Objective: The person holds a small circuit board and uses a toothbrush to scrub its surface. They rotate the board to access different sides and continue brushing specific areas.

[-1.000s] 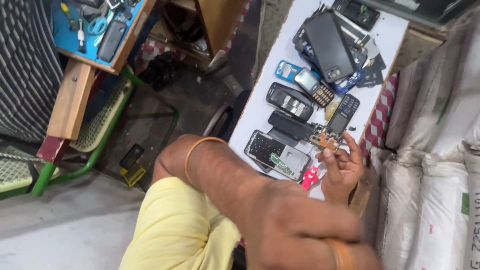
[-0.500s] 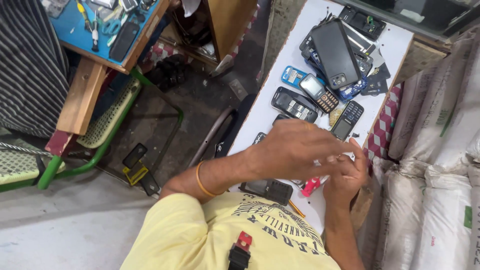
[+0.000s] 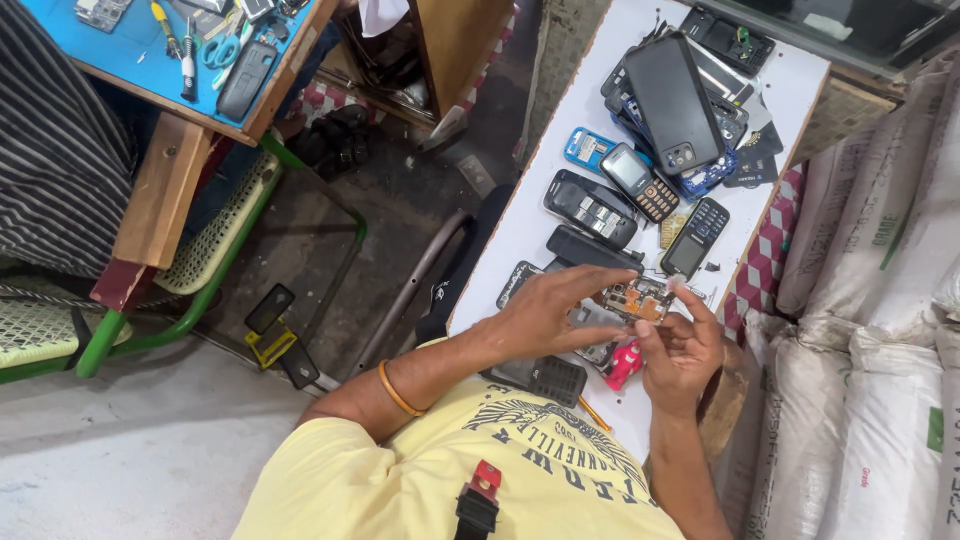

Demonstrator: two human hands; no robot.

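— Where's the board?
— Centre-right of the frame: both hands, left [image 3: 545, 315] and right [image 3: 683, 350], pinch the circuit board [image 3: 638, 298] (orange, seemingly) above the white table [image 3: 560, 110].
— Nearby?
— Phones [image 3: 670, 100], upper right.

I'm seeing a white table [image 3: 775, 85] crowded with handsets: a big dark smartphone [image 3: 672, 100] lying on a heap of phone parts, a blue phone shell [image 3: 586, 148] beside it, a black keypad phone [image 3: 696, 237] nearer. Over on my left, a blue workbench [image 3: 120, 65] with a screwdriver [image 3: 187, 60] and scissors [image 3: 222, 48]. There's a green chair frame [image 3: 215, 300] below it, and white sacks [image 3: 880, 330] stacked on the right.
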